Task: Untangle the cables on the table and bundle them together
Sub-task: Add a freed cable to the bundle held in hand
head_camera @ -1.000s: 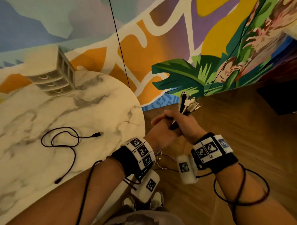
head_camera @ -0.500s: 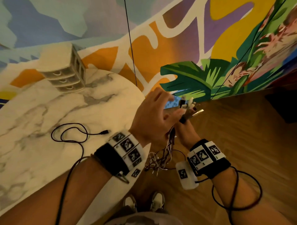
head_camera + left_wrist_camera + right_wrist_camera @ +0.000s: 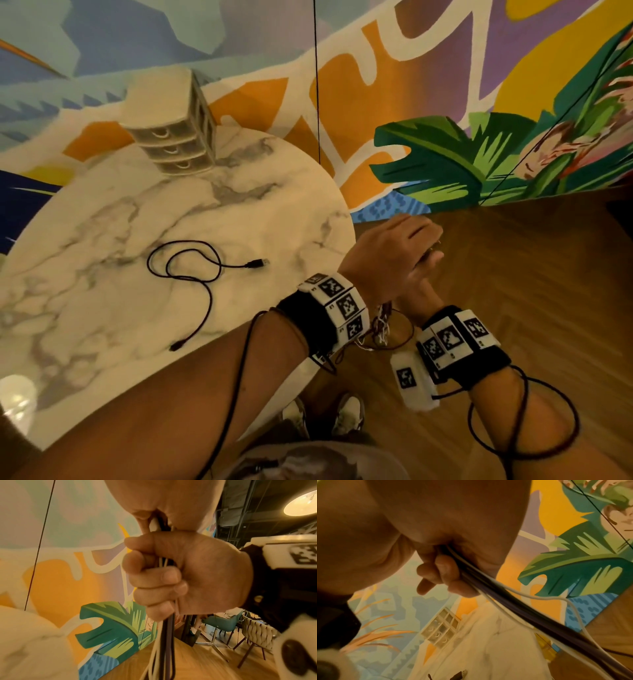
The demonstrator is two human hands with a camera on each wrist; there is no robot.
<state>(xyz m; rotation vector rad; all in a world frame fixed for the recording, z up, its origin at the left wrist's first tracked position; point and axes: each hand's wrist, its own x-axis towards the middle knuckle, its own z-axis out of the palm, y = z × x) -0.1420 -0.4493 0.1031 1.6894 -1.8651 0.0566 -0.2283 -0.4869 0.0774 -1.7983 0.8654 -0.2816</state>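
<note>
Off the table's right edge, both hands hold a bundle of black and white cables [image 3: 164, 635]. My right hand [image 3: 164, 577] is a fist round the bundle's middle, fingers curled over the strands [image 3: 513, 608]. My left hand [image 3: 411, 246] closes over the bundle's top and over the right hand [image 3: 419, 294], hiding the plug ends. The bundle's loose lower part [image 3: 380, 322] hangs tangled below the wrists. One black cable [image 3: 191, 270] lies alone in loops on the marble table [image 3: 102, 240], its USB plug pointing right.
A small beige drawer unit [image 3: 174, 137] stands at the table's far edge against the painted wall. Wooden floor lies to the right and below the hands. Thin black cords run up the wall. Chairs [image 3: 254, 631] stand further off.
My left hand, open above the plug ends half a second ago, has come down and closed over them. The plugs are now hidden. The black cable on the table has not moved.
</note>
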